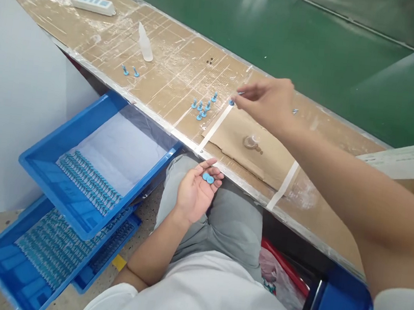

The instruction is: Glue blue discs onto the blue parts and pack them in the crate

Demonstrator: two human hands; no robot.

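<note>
My left hand (198, 189) rests palm up over my lap, fingers loosely curled, with two small blue round pieces (208, 178) lying on the fingers. My right hand (268, 102) reaches out over the cardboard-covered bench (170, 79), its fingertips pinched at a small blue piece (231, 102) on the surface. A cluster of several small blue pegs (202, 107) stands on the bench just left of that hand. Two more blue pegs (130, 71) stand further left.
A white squeeze bottle (145, 44) and a white power strip (92, 4) lie on the bench. Two stacked blue trays (79, 171) with rows of blue parts sit to my left. A green conveyor belt (315, 43) runs behind the bench. A clear ring (251, 142) lies on cardboard.
</note>
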